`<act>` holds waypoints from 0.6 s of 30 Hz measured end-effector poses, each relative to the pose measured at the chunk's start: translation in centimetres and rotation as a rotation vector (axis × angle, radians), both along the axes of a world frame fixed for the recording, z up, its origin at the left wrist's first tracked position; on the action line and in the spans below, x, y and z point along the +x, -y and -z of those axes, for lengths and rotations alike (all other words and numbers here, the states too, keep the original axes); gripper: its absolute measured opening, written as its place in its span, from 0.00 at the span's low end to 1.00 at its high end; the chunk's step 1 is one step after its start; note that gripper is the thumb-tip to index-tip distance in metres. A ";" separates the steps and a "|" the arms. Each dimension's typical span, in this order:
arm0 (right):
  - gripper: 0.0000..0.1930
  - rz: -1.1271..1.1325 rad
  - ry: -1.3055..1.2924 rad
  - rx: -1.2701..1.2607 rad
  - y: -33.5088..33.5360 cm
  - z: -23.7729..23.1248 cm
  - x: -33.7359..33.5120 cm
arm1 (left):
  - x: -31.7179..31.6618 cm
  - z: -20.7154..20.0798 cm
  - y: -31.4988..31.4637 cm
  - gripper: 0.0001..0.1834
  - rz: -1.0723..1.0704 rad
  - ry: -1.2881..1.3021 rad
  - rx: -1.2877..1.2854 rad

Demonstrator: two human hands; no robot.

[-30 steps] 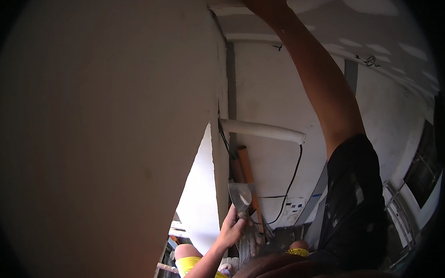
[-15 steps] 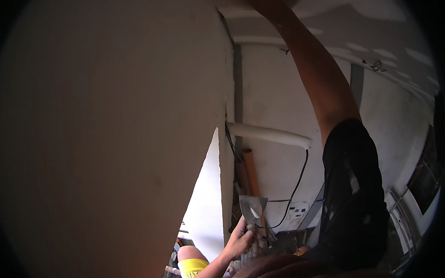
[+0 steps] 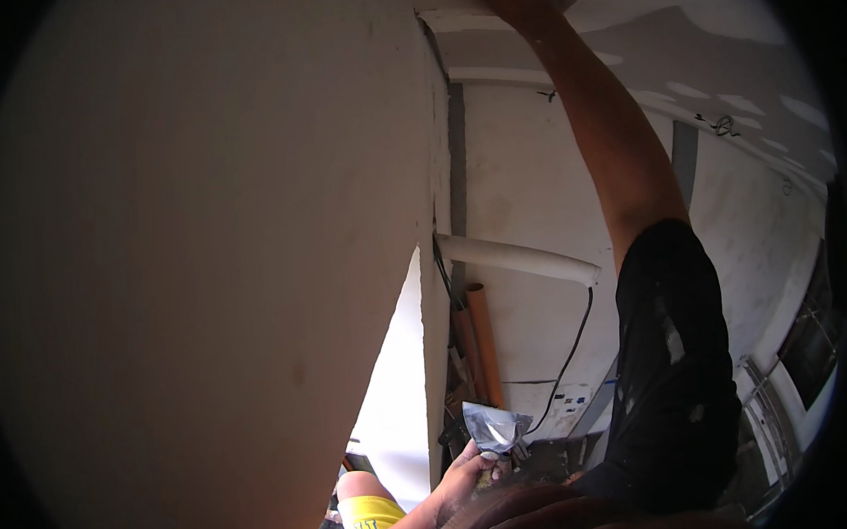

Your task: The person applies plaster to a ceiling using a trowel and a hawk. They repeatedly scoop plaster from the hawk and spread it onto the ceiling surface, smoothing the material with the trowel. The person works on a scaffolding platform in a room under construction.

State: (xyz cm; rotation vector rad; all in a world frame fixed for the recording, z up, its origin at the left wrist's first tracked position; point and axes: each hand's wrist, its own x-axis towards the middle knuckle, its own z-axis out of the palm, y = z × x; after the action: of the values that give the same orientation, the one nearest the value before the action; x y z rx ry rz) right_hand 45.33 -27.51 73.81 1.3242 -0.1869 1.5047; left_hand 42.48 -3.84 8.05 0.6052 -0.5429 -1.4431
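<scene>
My left hand, low in the middle of the view, is closed round the handle of a putty knife. Its wide metal blade points up, with a pale smear on it. My right arm, in a black short sleeve spotted with white, stretches high overhead. At the top edge, my right hand is close to the ceiling. Its fingers are dark and cut off by the frame, and a blurred brownish shape beside them cannot be made out. The ceiling near it shows grey board with white patches.
A broad pale wall surface fills the left side. A white pipe with a black cable juts out at mid-height. Orange pipes lean below it. Loose wires hang at right. A knee in yellow shorts shows below.
The putty knife in my left hand has dropped slightly and its blade has tilted, now catching more light. My right hand has shifted slightly, still up at the ceiling.
</scene>
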 end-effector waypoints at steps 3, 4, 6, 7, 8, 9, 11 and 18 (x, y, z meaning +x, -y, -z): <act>0.21 0.067 0.007 0.031 -0.6 0.0 -0.3 | 0.3 1.4 0.4 0.26 0.014 0.003 -0.026; 0.21 0.075 0.004 0.044 -0.2 -0.1 -0.3 | 0.4 1.5 0.6 0.26 0.019 -0.002 -0.031; 0.22 0.090 -0.002 0.069 0.2 -0.5 -0.2 | 0.4 1.8 0.8 0.26 0.022 -0.006 -0.034; 0.22 0.092 -0.007 0.087 0.3 -0.4 -0.2 | 0.3 1.4 0.7 0.26 0.023 -0.007 -0.031; 0.22 0.094 -0.012 0.105 0.5 -0.4 -0.1 | 0.3 1.2 0.7 0.26 0.024 -0.008 -0.028; 0.22 0.096 -0.016 0.121 0.5 -0.5 0.1 | 0.3 1.2 0.8 0.26 0.019 0.005 -0.014; 0.23 0.110 -0.024 0.154 0.5 -0.7 0.2 | 0.3 1.2 0.9 0.26 0.011 0.031 0.015; 0.23 0.158 -0.037 0.183 -0.2 -0.1 0.8 | 0.8 2.4 1.6 0.25 0.035 0.049 -0.045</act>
State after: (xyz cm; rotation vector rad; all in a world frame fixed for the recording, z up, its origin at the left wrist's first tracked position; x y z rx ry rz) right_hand 46.17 -27.33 73.90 1.4461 -0.4042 1.3538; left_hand 43.31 -5.48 5.64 0.5992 -0.6252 -1.4489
